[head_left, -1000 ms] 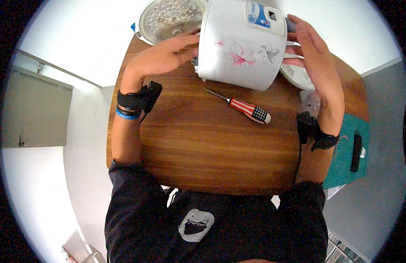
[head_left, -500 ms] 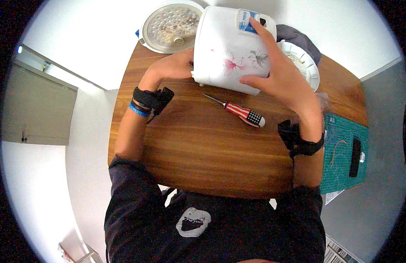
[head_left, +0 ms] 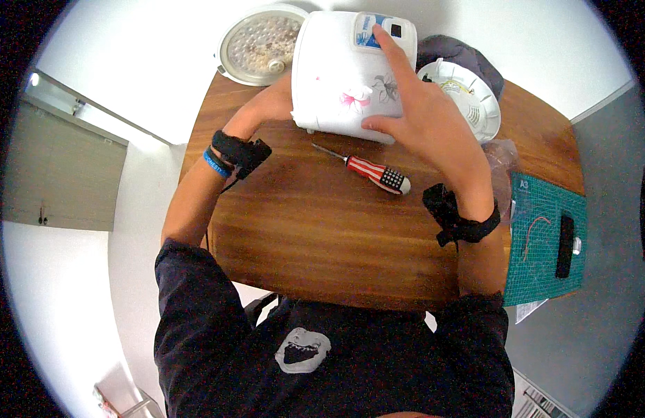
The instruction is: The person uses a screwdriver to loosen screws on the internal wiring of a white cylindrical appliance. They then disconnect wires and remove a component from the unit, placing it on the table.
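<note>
A white rice cooker body (head_left: 329, 76) with a pink and grey flower print lies tilted at the far side of the wooden table. My right hand (head_left: 430, 122) grips its right side, thumb on the near face and a finger stretched along the control panel (head_left: 377, 32). Against the cooker's left side is my left hand (head_left: 279, 101), its fingers hidden behind the body. On the table just below the cooker lies a screwdriver (head_left: 378, 174) with a stars-and-stripes handle, touched by neither hand.
A round, stained lid (head_left: 261, 47) leans at the back left. To the right of the cooker are a white vented base cover (head_left: 479, 111) with wires and a dark cloth (head_left: 462, 57). Clear plastic (head_left: 501, 160) lies near a green cutting mat (head_left: 542, 272) holding a black strip (head_left: 565, 247).
The cooker and both hands sit slightly further left, partly because the whole view has shifted. My left hand now shows less, more of it behind the cooker. The right hand keeps its grip.
</note>
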{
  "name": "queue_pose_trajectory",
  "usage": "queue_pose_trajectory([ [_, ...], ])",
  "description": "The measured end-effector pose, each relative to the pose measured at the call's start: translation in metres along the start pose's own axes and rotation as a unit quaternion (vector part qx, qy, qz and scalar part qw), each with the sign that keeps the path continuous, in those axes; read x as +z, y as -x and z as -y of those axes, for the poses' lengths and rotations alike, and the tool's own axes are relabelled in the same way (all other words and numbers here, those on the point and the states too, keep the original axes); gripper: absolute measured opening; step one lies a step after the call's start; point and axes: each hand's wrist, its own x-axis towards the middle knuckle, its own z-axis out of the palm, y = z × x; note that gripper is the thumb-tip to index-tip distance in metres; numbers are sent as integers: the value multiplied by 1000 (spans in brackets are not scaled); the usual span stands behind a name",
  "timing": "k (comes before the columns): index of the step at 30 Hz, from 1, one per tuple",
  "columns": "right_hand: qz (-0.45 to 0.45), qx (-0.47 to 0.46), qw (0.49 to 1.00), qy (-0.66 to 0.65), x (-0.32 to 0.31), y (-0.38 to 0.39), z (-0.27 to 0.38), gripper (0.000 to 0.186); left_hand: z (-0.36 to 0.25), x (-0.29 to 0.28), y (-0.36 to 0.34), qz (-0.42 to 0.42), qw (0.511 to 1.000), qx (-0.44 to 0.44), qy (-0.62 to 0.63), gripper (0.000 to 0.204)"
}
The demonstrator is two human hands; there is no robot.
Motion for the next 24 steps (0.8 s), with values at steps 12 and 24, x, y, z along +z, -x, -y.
queue_pose_trajectory([
  [12,-21,-7,999,32,1,-3,-3,119,-20,-22,78,-100,987,-108,-66,28],
  [24,-22,25,996,82,-12,-15,-24,118,-20,-26,142,-118,979,-155,-61,26],
])
